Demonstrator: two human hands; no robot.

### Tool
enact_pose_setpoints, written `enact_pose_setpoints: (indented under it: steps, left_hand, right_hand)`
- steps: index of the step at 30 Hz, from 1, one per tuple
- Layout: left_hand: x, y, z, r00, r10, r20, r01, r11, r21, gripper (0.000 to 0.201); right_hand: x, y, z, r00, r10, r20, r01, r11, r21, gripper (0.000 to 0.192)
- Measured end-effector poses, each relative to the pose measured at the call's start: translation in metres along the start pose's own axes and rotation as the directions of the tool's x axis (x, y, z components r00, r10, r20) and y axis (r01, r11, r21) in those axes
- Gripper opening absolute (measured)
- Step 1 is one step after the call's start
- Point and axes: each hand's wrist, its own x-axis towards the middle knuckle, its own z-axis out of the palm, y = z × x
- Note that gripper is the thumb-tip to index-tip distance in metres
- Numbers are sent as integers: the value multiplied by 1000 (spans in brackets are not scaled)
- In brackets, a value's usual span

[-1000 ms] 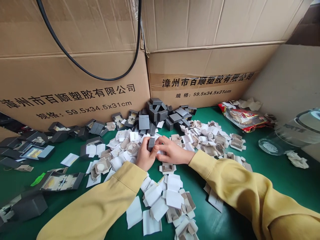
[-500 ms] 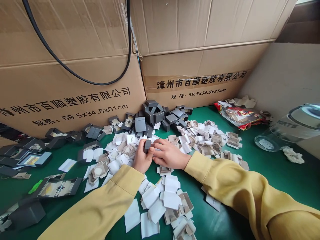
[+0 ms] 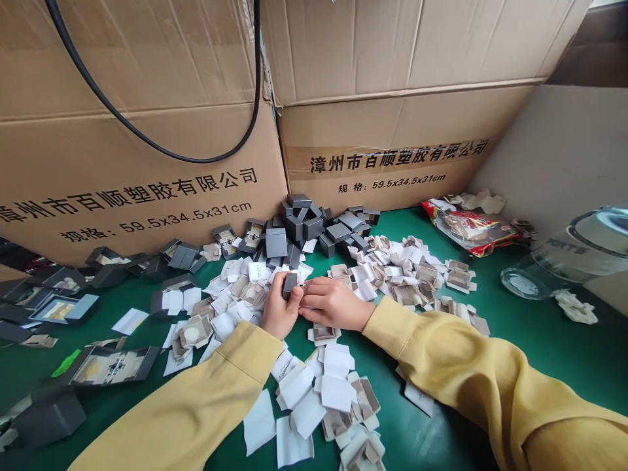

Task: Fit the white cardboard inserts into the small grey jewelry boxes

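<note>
My left hand (image 3: 280, 307) is closed around a small dark grey box (image 3: 290, 282), its thumb along the near side. Right beside it, my right hand (image 3: 336, 303) has its fingers bent together and pointing at the box. Its fingertips meet the left thumb area, and whatever they pinch is hidden. Below and around both hands lie folded white and grey card inserts (image 3: 337, 386). Behind them is a heap of dark grey boxes (image 3: 301, 226), some closed and some open.
Two large cardboard cartons (image 3: 392, 124) wall off the back, with a black cable (image 3: 196, 159) hanging in front. At right are a red snack bag (image 3: 478, 229), a clear cup (image 3: 544, 268) on its side and a crumpled tissue (image 3: 575, 306). Open boxes (image 3: 115, 365) spread over the green tabletop (image 3: 432, 432) at left.
The fingers of my right hand have drawn closer together and lowered slightly beside the box. My left hand keeps its hold. The view has shifted very slightly.
</note>
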Motion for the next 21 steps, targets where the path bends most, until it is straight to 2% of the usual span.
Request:
enact_pose_setpoints:
  steps: [7,11,14,17,19,21]
  left_hand:
    - [1,0,0,1000,11,-4,-11,1000,-3,37]
    - [1,-4,1,1000,8,-6,-9,1000,-27,33]
    - [0,1,0,1000,-5,-28,3,999,-45,32]
    - [-2,10,-1,996,4,-91,-8,999,-48,29]
    - [-3,16,-3,991,44,-126,-50,998,-41,25]
    - [-3,20,-3,986,102,-129,-109,992,-55,19]
  right_hand:
    - [-2,-4,0,1000,-21,14,21,1000,4,25]
    - [-4,-5,-1,999,36,-10,-34,989,140,21]
    - [-3,-6,-2,976,194,-101,-151,931,333,19]
    - [-1,-5,-2,888,424,-178,-328,855,402,13]
    - [0,-5,-1,837,531,-131,-439,796,417,13]
    - [0,-4,0,825,565,-10,-504,744,439,16]
